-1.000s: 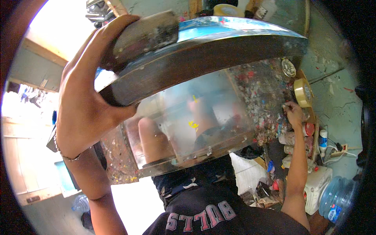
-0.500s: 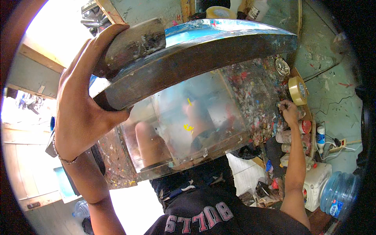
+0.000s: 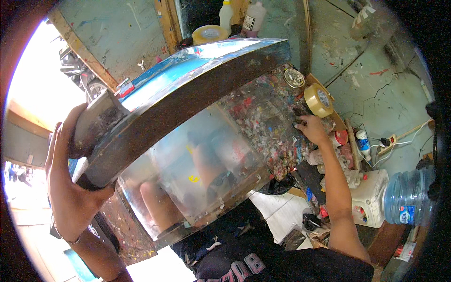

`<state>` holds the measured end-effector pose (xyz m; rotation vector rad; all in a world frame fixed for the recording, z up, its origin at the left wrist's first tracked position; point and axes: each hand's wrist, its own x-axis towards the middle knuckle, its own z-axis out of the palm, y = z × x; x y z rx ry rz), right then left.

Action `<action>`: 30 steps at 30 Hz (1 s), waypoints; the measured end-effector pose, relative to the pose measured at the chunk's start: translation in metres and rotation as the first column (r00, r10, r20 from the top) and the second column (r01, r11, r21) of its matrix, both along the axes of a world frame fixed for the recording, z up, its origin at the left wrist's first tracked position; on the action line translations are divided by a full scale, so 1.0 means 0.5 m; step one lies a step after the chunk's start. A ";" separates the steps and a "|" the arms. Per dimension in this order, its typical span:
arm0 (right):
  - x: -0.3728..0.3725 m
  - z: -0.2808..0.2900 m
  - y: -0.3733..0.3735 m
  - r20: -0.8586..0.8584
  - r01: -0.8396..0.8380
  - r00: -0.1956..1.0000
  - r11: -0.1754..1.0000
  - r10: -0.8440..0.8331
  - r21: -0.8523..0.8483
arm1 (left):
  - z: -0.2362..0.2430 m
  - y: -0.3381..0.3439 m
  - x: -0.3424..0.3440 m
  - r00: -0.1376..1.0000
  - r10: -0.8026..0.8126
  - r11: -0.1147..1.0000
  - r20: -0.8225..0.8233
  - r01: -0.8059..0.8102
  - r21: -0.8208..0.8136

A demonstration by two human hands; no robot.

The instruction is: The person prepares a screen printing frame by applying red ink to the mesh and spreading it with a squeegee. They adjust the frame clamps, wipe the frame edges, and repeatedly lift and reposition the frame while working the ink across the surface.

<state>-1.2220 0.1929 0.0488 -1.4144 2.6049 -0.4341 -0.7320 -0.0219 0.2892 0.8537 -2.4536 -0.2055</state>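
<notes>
My left hand (image 3: 70, 183) grips the left end of a dark-edged frame (image 3: 192, 108), holding it tilted up off the table. Its thumb presses under the frame's edge, while the fingers wrap over a worn dark wooden block (image 3: 101, 120) at that corner. Blue and white show on the frame's inner face (image 3: 169, 77). Below lies a hazy, shiny sheet (image 3: 178, 162) with small yellow marks. My right hand (image 3: 311, 129) is at the table's right side, below a roll of clear tape (image 3: 319, 100). Its fingers are curled together; whatever they pinch is too small to make out.
The worktop (image 3: 263, 122) is crusted with paint flecks. A round tin (image 3: 294, 78) sits near the tape. Bottles (image 3: 253, 18) and another tape roll (image 3: 210, 34) stand behind the frame. A white jerrycan (image 3: 371, 197) and a blue water jug (image 3: 408, 195) stand at right.
The view has swung to the right, so the scene sits further left. The frame stays raised in my left hand. My right hand remains near the tape roll, fingers still curled.
</notes>
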 end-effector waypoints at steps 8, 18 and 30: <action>-0.016 -0.007 -0.235 -0.112 -0.143 0.986 0.970 0.123 -0.199 | -0.006 0.007 -0.001 1.000 0.027 0.999 -0.016 -0.027 -0.023; -0.115 -0.114 -0.405 -0.151 -0.079 0.987 0.978 0.050 -0.193 | -0.001 0.004 0.009 0.999 0.049 0.998 0.020 -0.050 0.037; -0.104 -0.046 -0.424 -0.046 -0.107 0.991 0.955 0.124 0.276 | 0.023 -0.033 0.021 0.996 0.075 0.997 0.050 -0.075 -0.001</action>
